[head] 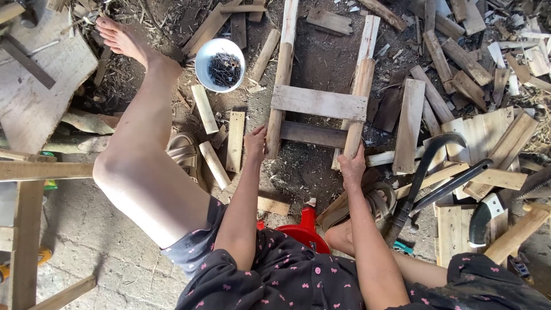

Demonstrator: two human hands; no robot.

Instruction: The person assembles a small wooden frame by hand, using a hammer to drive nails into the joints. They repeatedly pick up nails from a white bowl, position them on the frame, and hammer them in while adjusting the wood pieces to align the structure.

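Wooden frame (319, 103) flat on dirt floor (310, 172), centre: two rails, two crosspieces. Left hand (256, 142) grips left rail end, right hand (352, 166) grips right. Scrap (459, 57) crowds right; nail bowl (220, 65) far left.

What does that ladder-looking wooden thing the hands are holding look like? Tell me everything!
The wooden frame lies flat on the dirt ground. It has two long, rough, pale rails joined by two flat crosspieces, the upper one lighter, the lower one darker. The left hand grips the near end of the left rail, and the right hand grips the right rail's end.
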